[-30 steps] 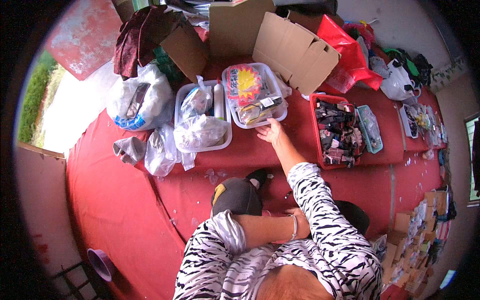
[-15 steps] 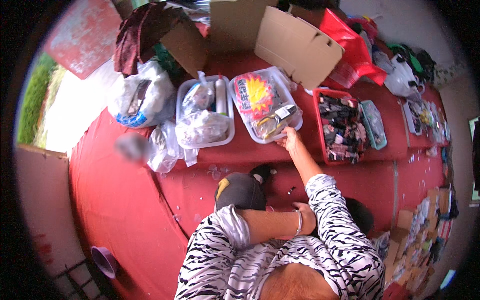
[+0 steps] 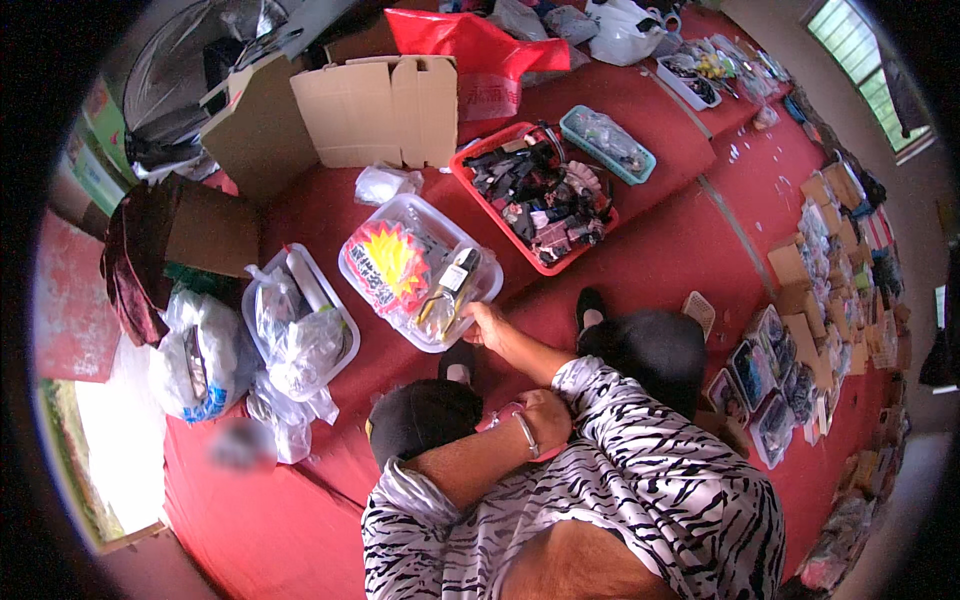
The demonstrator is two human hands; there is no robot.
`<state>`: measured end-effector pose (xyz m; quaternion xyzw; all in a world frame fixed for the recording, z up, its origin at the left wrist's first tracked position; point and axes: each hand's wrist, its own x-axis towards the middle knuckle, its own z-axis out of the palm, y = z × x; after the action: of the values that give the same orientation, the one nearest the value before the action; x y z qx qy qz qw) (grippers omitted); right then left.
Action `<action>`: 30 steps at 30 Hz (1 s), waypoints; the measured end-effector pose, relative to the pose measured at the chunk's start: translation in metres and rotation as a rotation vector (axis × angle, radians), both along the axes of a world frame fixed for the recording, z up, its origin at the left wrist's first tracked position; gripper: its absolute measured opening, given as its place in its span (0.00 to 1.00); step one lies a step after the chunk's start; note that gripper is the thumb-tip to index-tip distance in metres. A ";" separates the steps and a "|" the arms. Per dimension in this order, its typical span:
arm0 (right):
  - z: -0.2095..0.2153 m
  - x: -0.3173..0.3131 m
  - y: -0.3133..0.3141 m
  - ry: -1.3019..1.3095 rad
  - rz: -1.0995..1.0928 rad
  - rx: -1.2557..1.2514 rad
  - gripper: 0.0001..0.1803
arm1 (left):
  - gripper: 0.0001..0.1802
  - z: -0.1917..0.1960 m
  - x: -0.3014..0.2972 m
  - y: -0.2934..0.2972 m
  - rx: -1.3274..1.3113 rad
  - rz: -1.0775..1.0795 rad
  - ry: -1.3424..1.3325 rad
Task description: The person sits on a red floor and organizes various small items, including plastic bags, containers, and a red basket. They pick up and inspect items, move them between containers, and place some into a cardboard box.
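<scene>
My right hand (image 3: 483, 326) grips the near right corner of a white plastic bin (image 3: 352, 277). Inside the bin lie a grey package with a red and yellow starburst label (image 3: 393, 262) and a clear bag of black and yellow items (image 3: 447, 290). My left forearm crosses in front of my body, a silver bracelet (image 3: 527, 437) at the wrist. The left hand (image 3: 546, 420) rests near my right sleeve; its fingers are mostly hidden. To the left stands a second white bin (image 3: 352, 345), holding clear bags and a white bottle (image 3: 308, 277).
A red basket (image 3: 540, 268) of dark small goods and a teal basket (image 3: 640, 178) stand right of the bin. Behind are cardboard boxes (image 3: 385, 110) and a red bag (image 3: 470, 45). A stuffed plastic bag (image 3: 200, 360) sits left. Packed trays (image 3: 775, 425) and cartons line the right.
My view has turned to the right. The white bin in my right hand has come nearer to me, leaving a gap before the small clear bag behind it. My left arm remains folded across.
</scene>
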<state>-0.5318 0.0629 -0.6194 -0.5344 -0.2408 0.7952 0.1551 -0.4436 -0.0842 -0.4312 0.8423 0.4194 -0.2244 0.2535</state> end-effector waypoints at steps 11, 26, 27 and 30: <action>0.013 -0.011 0.000 -0.157 -0.236 0.438 0.06 | 0.14 0.006 -0.009 0.002 -0.028 -0.056 -0.142; 0.201 0.079 0.107 0.109 0.004 0.146 0.06 | 0.14 -0.004 -0.010 0.020 0.006 0.016 -0.054; 0.217 0.093 0.118 0.162 -0.029 0.123 0.06 | 0.14 0.001 -0.015 0.020 0.001 -0.018 -0.047; 0.273 0.166 0.147 0.224 -0.083 0.158 0.07 | 0.14 0.002 -0.014 0.028 -0.022 0.036 -0.041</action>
<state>-0.3660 0.2097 -0.3461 -0.4377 -0.2616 0.8215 0.2553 -0.4581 -0.0563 -0.4292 0.8361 0.4268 -0.2070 0.2756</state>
